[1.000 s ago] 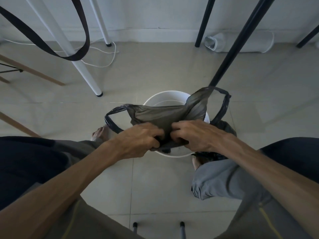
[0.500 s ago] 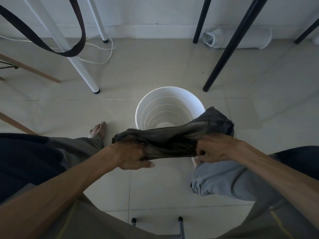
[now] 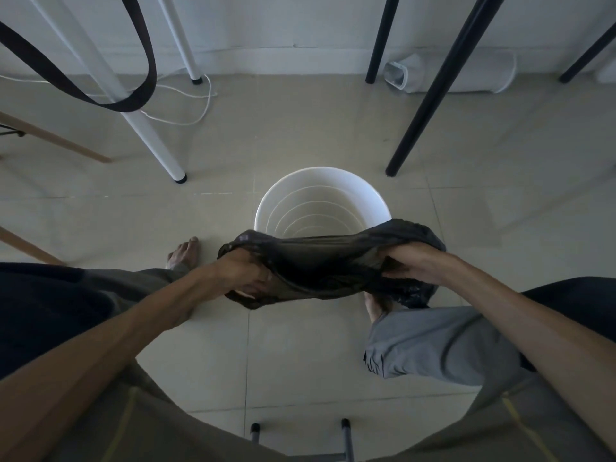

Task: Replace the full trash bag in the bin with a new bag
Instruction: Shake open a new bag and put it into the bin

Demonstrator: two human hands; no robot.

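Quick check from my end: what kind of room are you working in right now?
Probably a home or small office room, under or beside tables. Signs: the tiled floor, white table legs and black table legs, a white cable along the wall, and a small white bin.

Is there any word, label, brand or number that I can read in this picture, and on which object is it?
None: no readable text shows anywhere.
The dark trash bag, held by the left hand and the right hand, is plain.
The white bin has no label in view.
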